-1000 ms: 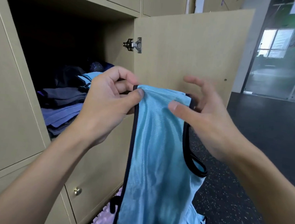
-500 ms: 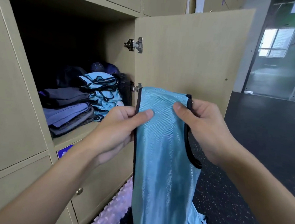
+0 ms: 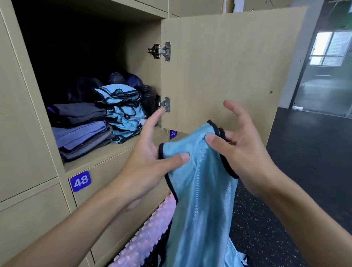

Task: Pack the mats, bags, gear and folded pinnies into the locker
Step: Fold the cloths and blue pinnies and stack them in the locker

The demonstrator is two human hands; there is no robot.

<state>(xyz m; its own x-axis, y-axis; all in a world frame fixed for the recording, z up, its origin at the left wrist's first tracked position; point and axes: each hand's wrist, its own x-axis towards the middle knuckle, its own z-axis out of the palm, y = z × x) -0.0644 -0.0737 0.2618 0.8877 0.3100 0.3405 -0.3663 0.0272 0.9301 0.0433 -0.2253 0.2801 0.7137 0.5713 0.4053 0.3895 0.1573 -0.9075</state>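
Sky-blue shiny pinnie with black trim (image 3: pixel 203 198) hangs in front of the open locker compartment (image 3: pixel 142 71), outside it and just below the edge of its swung-out beige door (image 3: pixel 218 63). At the cloth's upper left corner the left hand (image 3: pixel 147 164) holds it, the grip a pinch of thumb on the front against straight fingers behind, fingertips reaching toward the lower metal hinge (image 3: pixel 165 104). The right hand (image 3: pixel 241 151) takes the upper right edge, thumb pressed on the front, the other fingers spread and loosely curled behind the black strap. On the compartment's shelf a stack of folded blue pinnies (image 3: pixel 122 110) sits right of a pile of folded grey and purple fabric (image 3: pixel 80 130), touching it; dark shapes (image 3: pixel 81 90) behind are too dim to tell. Below, a blue label reading 48 (image 3: pixel 80 181) marks the next door, and a pink nubbed mat (image 3: pixel 145 238) lies on the dark speckled floor (image 3: pixel 315 165) beside the pinnie's lower end
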